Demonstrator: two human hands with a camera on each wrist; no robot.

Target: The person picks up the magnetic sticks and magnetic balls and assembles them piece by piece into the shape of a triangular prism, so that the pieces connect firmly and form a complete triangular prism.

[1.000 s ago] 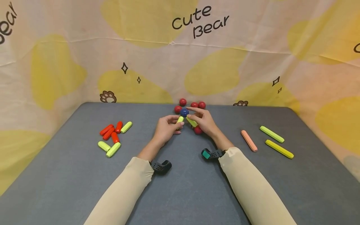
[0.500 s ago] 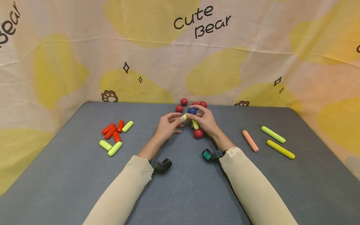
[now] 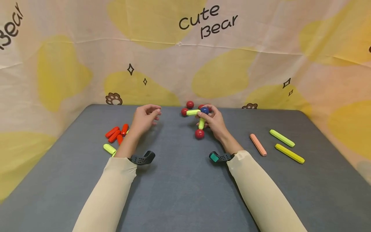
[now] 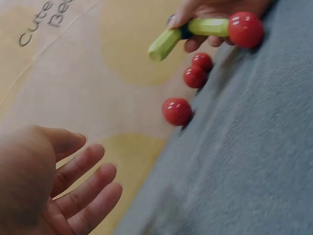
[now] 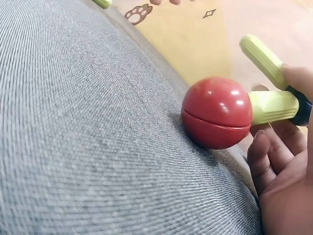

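My right hand (image 3: pixel 215 121) grips a blue ball (image 3: pixel 204 110) between thumb and fingers. Two short yellow-green sticks join that ball: one stick (image 4: pixel 165 45) points left with a bare end, and the other stick (image 5: pixel 274 106) runs down to a red ball (image 5: pixel 216 112). In the left wrist view the thumb lies where the sticks meet, partly covering the blue ball. My left hand (image 3: pixel 144 119) hovers left of this piece with loosely bent fingers and nothing in them. The left forearm partly covers the pile of short red sticks (image 3: pixel 113 135) and short yellow-green sticks (image 3: pixel 109 149).
Several loose red balls (image 4: pixel 177 111) lie near the table's back edge, beside and behind the right hand. At the right lie a long peach stick (image 3: pixel 258 145), a long light-green stick (image 3: pixel 282 138) and a long yellow stick (image 3: pixel 290 153). A printed cloth (image 3: pixel 162 71) hangs behind.
My left hand has let go of the yellow-green stick, now on the blue ball, and moved left towards the pile. My right hand has shifted the joined piece slightly right and turned it.
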